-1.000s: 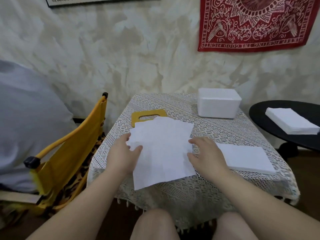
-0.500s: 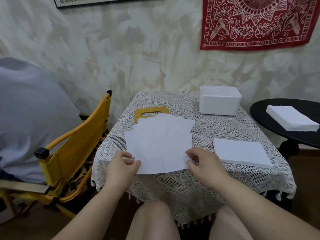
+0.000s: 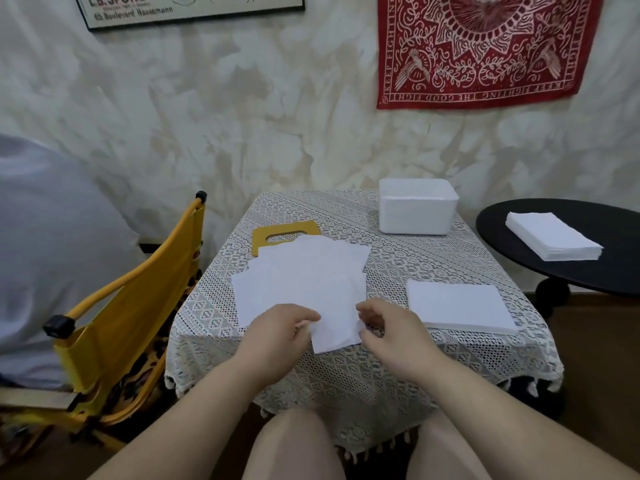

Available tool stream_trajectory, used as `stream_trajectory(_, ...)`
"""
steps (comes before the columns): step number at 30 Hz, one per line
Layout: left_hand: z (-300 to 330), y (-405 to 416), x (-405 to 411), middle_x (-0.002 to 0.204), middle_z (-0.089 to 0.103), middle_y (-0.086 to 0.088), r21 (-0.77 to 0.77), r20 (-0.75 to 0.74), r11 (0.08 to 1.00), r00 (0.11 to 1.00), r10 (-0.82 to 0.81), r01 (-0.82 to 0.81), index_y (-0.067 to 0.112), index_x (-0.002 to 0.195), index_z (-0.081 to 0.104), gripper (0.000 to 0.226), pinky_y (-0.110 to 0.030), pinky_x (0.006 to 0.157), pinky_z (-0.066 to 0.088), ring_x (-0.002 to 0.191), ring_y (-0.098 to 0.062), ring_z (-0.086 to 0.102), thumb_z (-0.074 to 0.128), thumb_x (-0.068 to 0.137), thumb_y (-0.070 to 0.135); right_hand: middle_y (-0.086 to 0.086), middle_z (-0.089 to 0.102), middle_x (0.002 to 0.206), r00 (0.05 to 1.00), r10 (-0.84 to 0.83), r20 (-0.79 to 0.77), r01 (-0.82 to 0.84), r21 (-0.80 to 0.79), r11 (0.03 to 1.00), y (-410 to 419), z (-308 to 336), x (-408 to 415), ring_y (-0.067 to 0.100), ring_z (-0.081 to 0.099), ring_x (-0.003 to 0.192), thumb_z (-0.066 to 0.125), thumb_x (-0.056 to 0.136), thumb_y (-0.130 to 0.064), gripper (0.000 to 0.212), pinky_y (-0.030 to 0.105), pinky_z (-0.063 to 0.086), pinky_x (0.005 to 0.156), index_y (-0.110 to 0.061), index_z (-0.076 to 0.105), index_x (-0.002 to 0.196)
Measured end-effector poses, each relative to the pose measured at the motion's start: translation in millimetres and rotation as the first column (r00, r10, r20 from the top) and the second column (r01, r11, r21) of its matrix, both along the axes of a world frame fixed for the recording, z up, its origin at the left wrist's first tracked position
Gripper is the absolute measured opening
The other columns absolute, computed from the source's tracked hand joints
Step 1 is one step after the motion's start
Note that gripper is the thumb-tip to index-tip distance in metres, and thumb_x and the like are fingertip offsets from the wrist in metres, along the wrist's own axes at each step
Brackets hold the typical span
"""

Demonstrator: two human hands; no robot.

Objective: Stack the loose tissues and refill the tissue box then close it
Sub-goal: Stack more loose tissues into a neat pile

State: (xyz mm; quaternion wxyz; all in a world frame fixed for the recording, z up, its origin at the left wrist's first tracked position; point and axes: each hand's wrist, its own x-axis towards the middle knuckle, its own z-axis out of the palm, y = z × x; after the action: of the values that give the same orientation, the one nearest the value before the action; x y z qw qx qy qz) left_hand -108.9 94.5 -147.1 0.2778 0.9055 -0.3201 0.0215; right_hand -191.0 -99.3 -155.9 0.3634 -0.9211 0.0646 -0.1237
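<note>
Left hand: we see our left hand (image 3: pixel 277 332) low at the near edge, fingers curled, pinching a tissue (image 3: pixel 332 327).
Right hand: our right hand (image 3: pixel 394 336) sits just beside it, fingers curled at the tissue's right edge.
Forearms: both reach forward, bare.

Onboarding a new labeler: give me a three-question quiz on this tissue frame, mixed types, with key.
1. True or false: the yellow lid sits on the white box.
2. Multiple choice: where is the neat stack on the lace table? A) left of the loose tissues B) right of them C) inside the box
3. Fill in: the left hand and right hand both pinch the near ____ of the loose tissues.

Key: 1 false, the lid lies flat on the table, partly under the tissues; 2 B; 3 edge.
</note>
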Motion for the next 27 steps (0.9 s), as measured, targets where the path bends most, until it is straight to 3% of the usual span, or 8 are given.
stream_trajectory(4, -15, 12, 7, 0.122, 0.06, 0.016, 0.162, 0.261, 0.985, 0.96, -0.101, 0.06, 0.029, 0.108, 0.068, 0.031, -0.027, 0.096, 0.041, 0.12, -0.017, 0.046, 0.065, 0.08, 0.017, -0.009, 0.061, 0.117, 1.0, -0.015, 0.009, 0.014, 0.049, 0.999, 1, 1, -1, 0.004, 0.056, 0.105, 0.057, 0.087, -0.021, 0.042, 0.025, 0.044, 0.098, -0.023, 0.053, 0.129)
stream_trajectory(9, -24, 8, 10, 0.104, 0.069, 0.009, 0.097, 0.328, 0.991, 0.937, -0.124, 0.097, 0.029, 0.085, 0.072, 0.026, -0.036, 0.078, 0.054, 0.101, -0.023, 0.059, 0.083, 0.064, 0.017, -0.006, 0.061, 0.115, 1.0, -0.013, -0.021, 0.015, 0.089, 0.996, 1, 3, -4, 0.005, 0.055, 0.104, 0.056, 0.085, -0.019, 0.038, 0.025, 0.045, 0.094, -0.026, 0.056, 0.122)
stream_trajectory(13, -15, 0, 5, 0.094, 0.071, 0.011, 0.014, 0.345, 0.992, 0.931, -0.121, 0.123, 0.026, 0.076, 0.073, 0.016, -0.027, 0.073, 0.053, 0.093, -0.016, 0.063, 0.083, 0.068, 0.017, -0.016, 0.049, 0.124, 1.0, 0.008, 0.002, -0.008, 0.004, 1.0, -1, 6, -6, 0.002, 0.047, 0.113, 0.06, 0.084, -0.028, 0.036, 0.024, 0.037, 0.101, -0.027, 0.057, 0.12)
stream_trajectory(15, -9, -5, 2, 0.089, 0.071, 0.012, -0.03, 0.354, 0.99, 0.928, -0.12, 0.139, 0.024, 0.078, 0.072, 0.013, -0.025, 0.071, 0.051, 0.088, -0.013, 0.064, 0.079, 0.071, 0.016, -0.022, 0.039, 0.125, 0.997, 0.036, 0.066, -0.028, -0.121, 0.992, 1, 9, -8, -0.001, 0.035, 0.12, 0.066, 0.079, -0.043, 0.043, 0.019, 0.028, 0.101, -0.028, 0.059, 0.118)
stream_trajectory(17, -3, -11, -3, 0.083, 0.071, 0.011, -0.053, 0.358, 0.988, 0.926, -0.116, 0.145, 0.024, 0.081, 0.072, 0.007, -0.024, 0.068, 0.048, 0.08, -0.011, 0.065, 0.073, 0.075, 0.021, -0.017, 0.047, 0.122, 0.985, 0.103, 0.141, -0.063, -0.259, 0.964, 6, 10, -6, 0.004, 0.036, 0.12, 0.065, 0.073, -0.052, 0.049, 0.021, 0.029, 0.1, -0.026, 0.062, 0.114)
stream_trajectory(20, 3, -19, -10, 0.083, 0.071, 0.013, -0.054, 0.36, 0.988, 0.926, -0.115, 0.144, 0.025, 0.087, 0.072, 0.013, -0.028, 0.067, 0.05, 0.078, -0.01, 0.065, 0.062, 0.081, 0.031, -0.007, 0.06, 0.109, 0.982, 0.125, 0.14, -0.064, -0.375, 0.925, 13, 12, -2, 0.013, 0.047, 0.109, 0.059, 0.085, -0.038, 0.03, 0.028, 0.04, 0.089, -0.023, 0.063, 0.111)
stream_trajectory(24, 6, -15, -4, 0.108, 0.065, 0.016, -0.06, 0.21, 0.997, 0.977, -0.039, 0.053, 0.029, 0.113, 0.064, 0.025, -0.024, 0.087, 0.043, 0.102, -0.005, 0.057, 0.06, 0.089, 0.035, -0.01, 0.06, 0.091, 0.989, 0.094, 0.117, -0.058, -0.281, 0.958, 9, 16, -4, 0.011, 0.053, 0.088, 0.053, 0.092, -0.025, 0.015, 0.029, 0.041, 0.077, -0.024, 0.064, 0.101)
stream_trajectory(27, 5, -4, 8, 0.115, 0.063, 0.016, 0.0, 0.145, 1.0, 0.989, 0.023, -0.024, 0.03, 0.116, 0.062, 0.026, -0.022, 0.087, 0.04, 0.107, -0.006, 0.055, 0.057, 0.091, 0.034, -0.015, 0.06, 0.08, 0.986, 0.086, 0.145, -0.068, -0.124, 0.99, 6, 24, -7, 0.003, 0.053, 0.077, 0.058, 0.09, -0.021, 0.01, 0.022, 0.042, 0.071, -0.026, 0.067, 0.09)
